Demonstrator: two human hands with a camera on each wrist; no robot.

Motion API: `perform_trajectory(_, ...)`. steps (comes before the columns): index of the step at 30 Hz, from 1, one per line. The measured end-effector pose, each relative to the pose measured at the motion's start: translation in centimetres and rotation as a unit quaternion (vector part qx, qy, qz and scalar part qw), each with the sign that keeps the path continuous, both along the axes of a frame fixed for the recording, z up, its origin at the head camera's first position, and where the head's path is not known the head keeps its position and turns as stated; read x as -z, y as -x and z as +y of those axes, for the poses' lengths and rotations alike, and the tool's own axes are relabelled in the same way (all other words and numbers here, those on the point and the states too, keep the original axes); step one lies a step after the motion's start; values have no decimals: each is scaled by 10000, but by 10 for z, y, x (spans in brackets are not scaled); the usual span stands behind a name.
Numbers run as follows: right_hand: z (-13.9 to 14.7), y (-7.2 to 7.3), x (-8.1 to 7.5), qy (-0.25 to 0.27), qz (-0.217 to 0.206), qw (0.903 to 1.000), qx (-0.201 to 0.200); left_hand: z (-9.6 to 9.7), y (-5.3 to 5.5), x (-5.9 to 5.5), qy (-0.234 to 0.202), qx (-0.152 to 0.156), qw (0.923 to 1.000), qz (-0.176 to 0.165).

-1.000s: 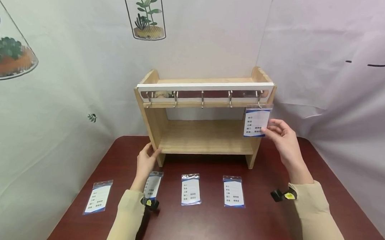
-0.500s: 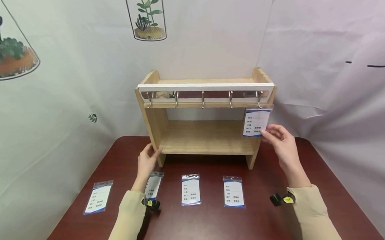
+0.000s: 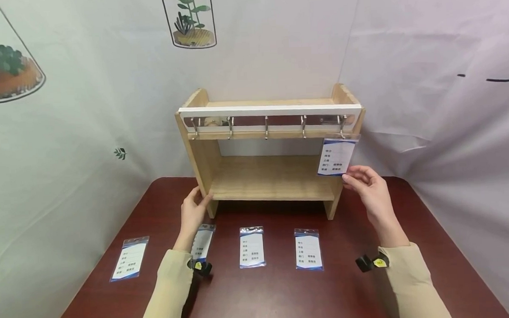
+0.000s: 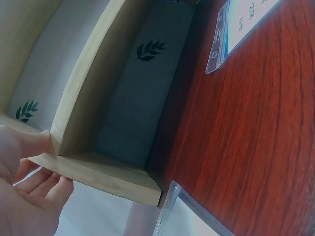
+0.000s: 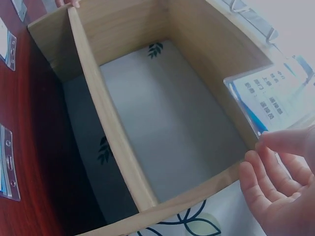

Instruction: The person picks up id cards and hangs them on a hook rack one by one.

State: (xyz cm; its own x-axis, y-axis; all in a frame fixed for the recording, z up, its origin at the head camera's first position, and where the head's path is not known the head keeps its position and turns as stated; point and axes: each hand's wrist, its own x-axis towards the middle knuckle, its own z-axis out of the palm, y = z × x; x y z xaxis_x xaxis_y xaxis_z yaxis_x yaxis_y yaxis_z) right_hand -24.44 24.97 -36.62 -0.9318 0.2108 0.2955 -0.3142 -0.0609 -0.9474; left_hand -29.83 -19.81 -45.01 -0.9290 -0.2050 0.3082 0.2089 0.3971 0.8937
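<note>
The left side of the wooden rack [image 3: 272, 175] is gripped by the left hand [image 3: 193, 213], fingers curled round. A lower corner of the hanging card [image 3: 337, 156] is pinched by the right hand [image 3: 374, 191], below the rightmost hook [image 3: 343, 125]. Counted: five hooks, one rack, four flat cards [image 3: 251, 247] on the counter [image 3: 260, 301].

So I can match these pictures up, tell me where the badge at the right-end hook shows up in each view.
Head: right of centre, the badge is just below the right-end hook, above and left of the right hand.
Left wrist: not in it; the two badges partly visible there are others.
Right wrist: at the right side, the badge is just above the thumb.
Shared landmark: the wooden shelf, in all three.
</note>
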Motion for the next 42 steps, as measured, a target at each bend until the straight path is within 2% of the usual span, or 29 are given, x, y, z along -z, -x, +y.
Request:
perform_trajectory(6, 4, -1, 6, -250, -260, 9993, -122, -1, 1, 3, 61, -60, 10000, 37)
perform_trajectory(16, 11, -7, 22, -325, -394, 9985, -206, -1, 1, 3, 30, -11, 10000, -64)
perform_trajectory(23, 12, -8, 32, -578, -474, 9967, -323, -1, 2, 2, 39, -23, 10000, -24)
perform_trajectory(29, 10, -10, 43, -1191, -809, 9891, -307, 0, 2, 2, -2, -10, 10000, 13)
perform_trajectory(34, 9, -11, 55, -1453, -1065, 9829, -387, -1, 2, 3, 61, -36, 10000, 66)
perform_trajectory(42, 5, -10, 64, -1769, -1085, 9771, -470, -1, 1, 2, 90, -47, 9999, 82)
